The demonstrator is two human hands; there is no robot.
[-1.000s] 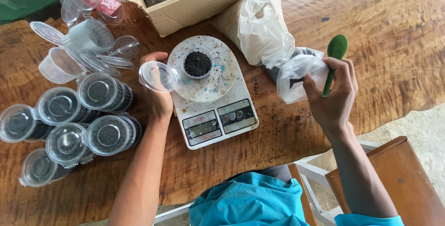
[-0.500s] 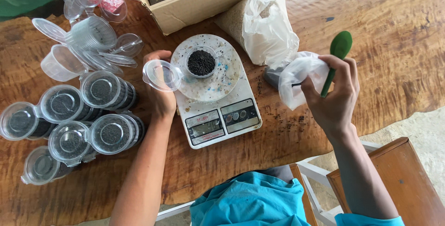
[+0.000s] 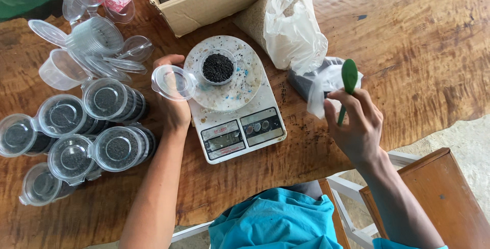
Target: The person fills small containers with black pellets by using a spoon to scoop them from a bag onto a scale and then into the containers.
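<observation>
Wooden table [image 3: 418,45], heavy slab, glossy grain; a cardboard box [image 3: 214,1] at the far edge. Kitchen scale [image 3: 237,111] stands mid-table, its round platform speckled. A white sack [image 3: 291,27] lies just right of the scale, with a small clear bag [image 3: 321,83] beside it. Filled lidded cups [image 3: 107,121] cluster at left, empty cups [image 3: 92,40] stacked behind them. On the platform sits a small clear cup [image 3: 218,68] of dark granules, its hinged lid [image 3: 173,82] swung open leftward. Left hand [image 3: 173,106] is closed lightly about that lid, fingers under its rim. Right hand [image 3: 357,126] is curled round the handle of a green spoon [image 3: 348,83], bowl up, beside the clear bag. The cup looks thin, light, flexible, likely to tip or spill; best steadied low at the wall, not squeezed.
</observation>
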